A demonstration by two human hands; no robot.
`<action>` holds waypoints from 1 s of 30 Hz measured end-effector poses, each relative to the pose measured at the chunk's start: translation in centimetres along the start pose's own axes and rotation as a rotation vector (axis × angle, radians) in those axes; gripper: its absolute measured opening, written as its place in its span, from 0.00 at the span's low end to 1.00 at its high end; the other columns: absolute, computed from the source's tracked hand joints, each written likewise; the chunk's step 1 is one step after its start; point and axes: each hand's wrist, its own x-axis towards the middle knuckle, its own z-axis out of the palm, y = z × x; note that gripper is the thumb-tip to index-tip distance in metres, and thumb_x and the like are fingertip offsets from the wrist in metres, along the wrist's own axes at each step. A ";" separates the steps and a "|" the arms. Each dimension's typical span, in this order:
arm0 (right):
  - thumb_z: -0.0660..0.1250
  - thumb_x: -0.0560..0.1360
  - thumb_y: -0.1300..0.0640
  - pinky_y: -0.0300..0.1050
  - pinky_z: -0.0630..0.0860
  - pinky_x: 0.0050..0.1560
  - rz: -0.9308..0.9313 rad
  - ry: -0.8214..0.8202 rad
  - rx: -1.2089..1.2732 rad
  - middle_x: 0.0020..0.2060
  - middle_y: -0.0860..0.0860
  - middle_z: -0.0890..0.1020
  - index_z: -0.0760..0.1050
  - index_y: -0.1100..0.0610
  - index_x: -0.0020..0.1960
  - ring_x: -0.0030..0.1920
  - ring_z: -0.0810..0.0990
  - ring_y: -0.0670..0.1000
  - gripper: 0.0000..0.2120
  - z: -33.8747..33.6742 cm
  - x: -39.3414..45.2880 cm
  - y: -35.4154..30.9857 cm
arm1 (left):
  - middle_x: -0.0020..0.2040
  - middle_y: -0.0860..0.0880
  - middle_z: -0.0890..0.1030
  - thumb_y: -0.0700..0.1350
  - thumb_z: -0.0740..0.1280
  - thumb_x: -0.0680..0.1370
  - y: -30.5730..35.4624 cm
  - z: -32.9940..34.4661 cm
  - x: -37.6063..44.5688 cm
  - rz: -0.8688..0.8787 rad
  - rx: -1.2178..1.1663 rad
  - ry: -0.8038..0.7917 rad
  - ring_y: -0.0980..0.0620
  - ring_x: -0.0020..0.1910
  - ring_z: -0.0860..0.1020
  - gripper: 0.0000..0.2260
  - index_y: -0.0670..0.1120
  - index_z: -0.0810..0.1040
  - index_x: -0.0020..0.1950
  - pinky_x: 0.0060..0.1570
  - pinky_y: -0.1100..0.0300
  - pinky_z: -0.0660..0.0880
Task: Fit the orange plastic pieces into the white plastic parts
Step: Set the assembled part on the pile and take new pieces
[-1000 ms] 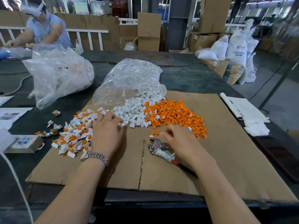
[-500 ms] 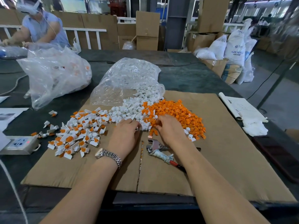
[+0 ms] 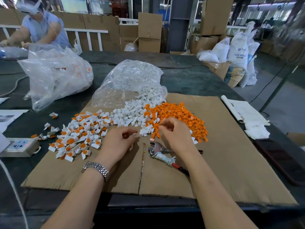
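- A sheet of cardboard (image 3: pixel 231 162) is laid on the dark bench (image 3: pixel 189 80), along its near edge, and both hands are held above the middle of the sheet.
- The left hand (image 3: pixel 118 142) is seen with curled fingers; a small white plastic part (image 3: pixel 135 134) is pinched in its grip at the fingertips.
- The right hand (image 3: pixel 175 134) is also curled, at the near edge of the orange pile; its fingertips are brought together, but what is held in this grip cannot be told.
- The loose orange pieces (image 3: pixel 181 116) are heaped toward the far side of the cardboard, right of centre.
- The white parts (image 3: pixel 132 113) are spilled just beside them from a clear plastic bag (image 3: pixel 128 80) at the far edge of the sheet.
- Parts already fitted with orange (image 3: pixel 77 134) are spread toward the left edge of the cardboard.
- Pliers (image 3: pixel 161 152) with a wrapped handle are lying near the right wrist.
- A metal watch (image 3: pixel 97 169) is worn on the left wrist.
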 end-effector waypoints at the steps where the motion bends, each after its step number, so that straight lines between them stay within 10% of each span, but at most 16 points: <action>1: 0.70 0.78 0.55 0.31 0.75 0.42 0.014 -0.007 0.063 0.43 0.45 0.82 0.80 0.52 0.51 0.43 0.80 0.40 0.03 0.0 -0.3 -0.3 | 0.45 0.53 0.86 0.45 0.71 0.80 0.2 -0.1 -0.2 -0.076 -0.159 0.002 0.54 0.42 0.83 0.05 0.53 0.85 0.53 0.42 0.64 0.79; 5: 0.73 0.76 0.58 0.39 0.80 0.46 0.048 -0.066 0.230 0.41 0.46 0.84 0.82 0.51 0.48 0.43 0.83 0.45 0.03 -0.3 -1.2 -1.8 | 0.50 0.36 0.86 0.33 0.70 0.79 1.5 -0.1 -0.9 -0.463 -1.036 -0.083 0.40 0.52 0.86 0.06 0.39 0.85 0.53 0.55 0.45 0.83; 10: 0.72 0.77 0.59 0.34 0.78 0.42 0.026 -0.108 0.321 0.43 0.47 0.84 0.82 0.54 0.51 0.43 0.83 0.44 0.04 -0.2 -1.8 -3.2 | 0.58 0.31 0.82 0.27 0.68 0.72 1.8 -0.3 -0.6 -0.553 -1.448 -0.221 0.38 0.57 0.84 0.17 0.32 0.81 0.60 0.50 0.53 0.84; 20: 0.68 0.80 0.60 0.41 0.78 0.55 -0.095 -0.067 0.231 0.49 0.47 0.83 0.81 0.54 0.52 0.51 0.81 0.44 0.04 -0.7 -2.7 -4.7 | 0.55 0.36 0.85 0.29 0.69 0.74 1.8 0.1 -1.3 -0.384 -1.253 -0.301 0.45 0.52 0.86 0.12 0.35 0.84 0.56 0.49 0.59 0.83; 26: 0.67 0.80 0.61 0.37 0.74 0.43 -0.120 -0.196 0.105 0.45 0.49 0.83 0.81 0.56 0.51 0.34 0.76 0.42 0.04 -1.0 -3.0 -5.3 | 0.46 0.38 0.85 0.31 0.71 0.68 2.7 0.2 -1.6 -0.304 -1.248 -0.260 0.46 0.44 0.86 0.13 0.36 0.81 0.53 0.42 0.62 0.82; 30: 0.67 0.80 0.60 0.37 0.75 0.46 -0.119 -0.221 0.057 0.46 0.46 0.82 0.81 0.53 0.52 0.40 0.78 0.42 0.05 -1.4 -2.9 -5.5 | 0.47 0.37 0.85 0.31 0.70 0.70 2.7 0.0 -1.7 -0.277 -1.216 -0.270 0.45 0.46 0.86 0.12 0.35 0.82 0.53 0.43 0.61 0.82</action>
